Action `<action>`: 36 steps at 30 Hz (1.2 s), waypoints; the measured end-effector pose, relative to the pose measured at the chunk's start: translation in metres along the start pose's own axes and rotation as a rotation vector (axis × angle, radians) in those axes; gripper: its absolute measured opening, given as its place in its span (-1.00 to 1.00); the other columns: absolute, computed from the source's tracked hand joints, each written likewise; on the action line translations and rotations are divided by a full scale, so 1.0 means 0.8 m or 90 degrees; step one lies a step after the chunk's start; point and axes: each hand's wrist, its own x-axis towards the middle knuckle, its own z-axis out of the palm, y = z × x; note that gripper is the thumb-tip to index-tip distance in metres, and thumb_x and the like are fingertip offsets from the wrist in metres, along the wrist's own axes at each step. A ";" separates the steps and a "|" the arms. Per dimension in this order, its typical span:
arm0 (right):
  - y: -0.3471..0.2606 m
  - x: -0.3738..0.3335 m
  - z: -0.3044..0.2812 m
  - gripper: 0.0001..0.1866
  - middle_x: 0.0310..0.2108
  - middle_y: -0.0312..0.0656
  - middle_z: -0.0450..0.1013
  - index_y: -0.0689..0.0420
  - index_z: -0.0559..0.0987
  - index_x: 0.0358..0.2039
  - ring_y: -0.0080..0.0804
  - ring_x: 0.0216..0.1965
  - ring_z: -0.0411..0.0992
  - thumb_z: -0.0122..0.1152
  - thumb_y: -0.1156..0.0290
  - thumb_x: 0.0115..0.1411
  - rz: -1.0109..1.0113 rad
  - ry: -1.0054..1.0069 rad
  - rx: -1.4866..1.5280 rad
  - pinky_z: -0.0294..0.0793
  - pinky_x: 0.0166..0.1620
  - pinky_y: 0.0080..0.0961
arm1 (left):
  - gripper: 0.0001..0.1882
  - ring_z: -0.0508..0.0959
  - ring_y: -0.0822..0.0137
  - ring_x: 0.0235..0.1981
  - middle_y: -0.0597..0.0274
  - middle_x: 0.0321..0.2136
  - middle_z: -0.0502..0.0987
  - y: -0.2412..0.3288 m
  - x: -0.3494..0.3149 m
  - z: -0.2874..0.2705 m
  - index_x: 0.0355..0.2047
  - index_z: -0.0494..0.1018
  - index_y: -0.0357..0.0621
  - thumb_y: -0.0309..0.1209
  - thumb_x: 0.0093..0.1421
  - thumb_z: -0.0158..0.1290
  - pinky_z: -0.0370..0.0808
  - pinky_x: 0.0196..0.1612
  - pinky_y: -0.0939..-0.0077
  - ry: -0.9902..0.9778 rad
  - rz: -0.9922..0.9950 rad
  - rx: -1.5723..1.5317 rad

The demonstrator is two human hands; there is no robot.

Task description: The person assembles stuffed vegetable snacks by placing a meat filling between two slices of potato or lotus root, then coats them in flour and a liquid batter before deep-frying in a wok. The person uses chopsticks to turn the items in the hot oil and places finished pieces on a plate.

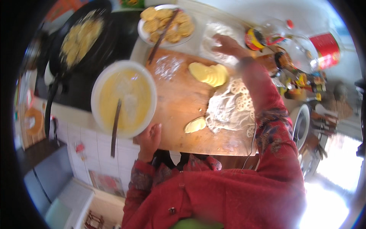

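Observation:
My right hand (228,45) reaches over white flour (217,36) in a pale container or bag at the back, fingers apart. At the board's front left edge is my left hand (150,139), fingers curled. It lies against the lower right side of a white bowl (95,97) of yellow batter (133,86), partly hidden by it; whether it grips the bowl is unclear. Brown chopsticks (116,129) rest in the batter. On the wooden board (173,108) lie a fanned row of pale yellow slices (209,75), another small stack of slices (195,125) and a dusting of flour (167,67).
Lotus root slices (244,102) lie on a pale cloth (228,114) at the board's right. A frying pan (105,26) with frying pieces stands back left. Chopsticks (164,33) cross a plate (143,34) of browned rounds. Bottles and jars (303,53) crowd the back right.

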 end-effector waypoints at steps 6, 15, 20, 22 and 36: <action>-0.009 0.023 -0.008 -0.54 -0.24 -0.12 0.51 0.22 0.53 -0.18 -0.28 -0.23 0.44 0.37 0.24 -0.08 -0.078 -0.108 -0.011 0.42 -0.18 -0.37 | -0.94 0.27 0.54 -0.69 0.39 -0.70 0.36 0.005 -0.002 -0.005 -0.45 0.50 -0.21 -0.52 0.09 0.18 0.20 -0.62 0.62 -0.013 -0.034 -0.006; 0.001 -0.025 -0.018 -0.72 -0.52 -0.33 0.45 0.26 0.56 -0.25 -0.62 -0.53 0.38 0.28 0.39 0.02 0.102 -0.084 0.380 0.35 -0.47 -0.62 | -0.89 0.28 0.44 -0.72 0.33 -0.72 0.33 0.014 0.005 -0.009 -0.48 0.49 -0.20 -0.46 0.07 0.20 0.22 -0.61 0.53 0.025 0.019 0.002; 0.012 -0.027 -0.039 -0.57 -0.35 -0.20 0.56 0.23 0.57 -0.13 -0.51 -0.32 0.49 0.30 0.27 0.01 0.025 0.114 0.268 0.45 -0.27 -0.51 | -0.89 0.33 0.34 -0.71 0.30 -0.72 0.31 0.009 0.005 -0.010 -0.48 0.49 -0.18 -0.44 0.08 0.19 0.27 -0.57 0.46 0.028 0.049 0.050; 0.004 -0.033 -0.060 -0.53 -0.33 -0.18 0.57 0.19 0.56 -0.09 -0.51 -0.31 0.50 0.32 0.21 0.00 0.097 0.083 -0.085 0.45 -0.24 -0.51 | -0.88 0.34 0.35 -0.69 0.29 -0.70 0.33 0.009 0.005 -0.011 -0.47 0.49 -0.19 -0.42 0.08 0.19 0.28 -0.56 0.48 0.020 0.058 0.049; -0.341 -0.113 -0.012 -0.67 -0.35 -0.27 0.53 0.25 0.53 -0.15 -0.60 -0.28 0.45 0.35 0.49 0.05 -0.232 -0.135 0.588 0.45 -0.22 -0.59 | -0.61 0.42 0.49 -0.60 0.27 -0.60 0.46 0.012 -0.047 -0.172 -0.26 0.48 -0.25 -0.15 0.35 -0.15 0.34 -0.49 0.65 0.106 -0.631 -0.736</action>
